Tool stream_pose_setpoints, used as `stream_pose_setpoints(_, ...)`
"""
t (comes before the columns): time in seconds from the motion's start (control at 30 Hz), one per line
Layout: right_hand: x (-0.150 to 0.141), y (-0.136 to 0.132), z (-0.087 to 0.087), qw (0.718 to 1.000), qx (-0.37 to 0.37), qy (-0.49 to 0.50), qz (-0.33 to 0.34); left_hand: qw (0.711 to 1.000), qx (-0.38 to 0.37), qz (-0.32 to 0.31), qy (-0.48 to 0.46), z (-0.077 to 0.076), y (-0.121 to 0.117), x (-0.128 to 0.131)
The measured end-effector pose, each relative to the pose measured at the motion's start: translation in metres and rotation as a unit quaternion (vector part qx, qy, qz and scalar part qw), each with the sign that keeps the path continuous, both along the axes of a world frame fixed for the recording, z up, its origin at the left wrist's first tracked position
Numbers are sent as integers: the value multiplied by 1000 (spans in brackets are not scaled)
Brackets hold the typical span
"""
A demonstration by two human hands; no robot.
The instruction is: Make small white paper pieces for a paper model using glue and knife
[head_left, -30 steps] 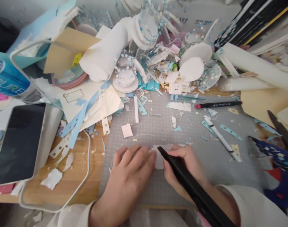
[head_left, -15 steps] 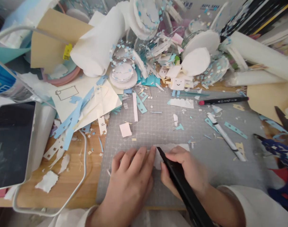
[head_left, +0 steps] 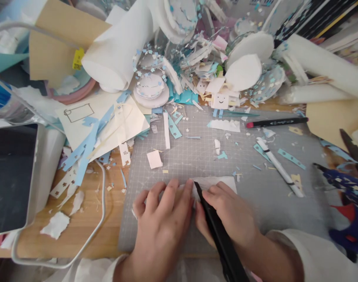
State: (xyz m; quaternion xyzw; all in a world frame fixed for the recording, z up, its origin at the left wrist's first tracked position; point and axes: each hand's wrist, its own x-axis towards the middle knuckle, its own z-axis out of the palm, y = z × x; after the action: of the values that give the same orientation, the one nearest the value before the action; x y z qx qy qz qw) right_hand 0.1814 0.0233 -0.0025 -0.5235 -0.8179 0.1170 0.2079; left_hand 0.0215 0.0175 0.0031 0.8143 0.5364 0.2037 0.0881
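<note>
A white piece of paper [head_left: 228, 182] lies on the grey cutting mat [head_left: 202, 156], partly hidden under both hands. My left hand [head_left: 165, 215] rests palm down on it, fingers slightly bent and spread, holding nothing. In my right hand [head_left: 230, 211] is a long black tool [head_left: 218, 229], gripped between thumb and fingers. Its narrow tip touches or hovers over the paper, close beside my left index finger; I cannot tell which. The tool's thicker end runs down toward me, out of frame. A small pale pink square [head_left: 154, 159] lies beyond my left hand.
Paper scraps, a white pen [head_left: 280, 166] and a black marker [head_left: 277, 122] lie on the mat. Behind stand a smiling paper figure [head_left: 220, 101], rolls and heaped paper discs. At left are a dark-screened device [head_left: 13, 176] and a white cable [head_left: 104, 199]; scissors [head_left: 351, 147] lie right.
The whole view has shifted slightly. More of the white paper shows behind my right hand, and the black tool has turned a little more upright. Both hands keep their hold.
</note>
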Motion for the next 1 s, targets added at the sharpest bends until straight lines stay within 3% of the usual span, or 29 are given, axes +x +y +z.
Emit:
stream_pose_setpoints(0.33, -1, 0, 2, 996, -7, 86, -34, 999, 5, 31, -1, 0, 0, -1)
stream_pose_setpoints(0.5, -1, -1, 3, 997, -27, 70, -17, 999, 3, 45, 0, 1, 0, 0)
stream_pose_setpoints(0.73, -2, -3, 3, 993, 47, 112, -8, 998, 6, 56, 12, 2, -1, -1)
stream_pose_setpoints(1.0, 2, -7, 4, 990, -4, 140, 3, 999, -1, 53, -4, 2, -1, 0)
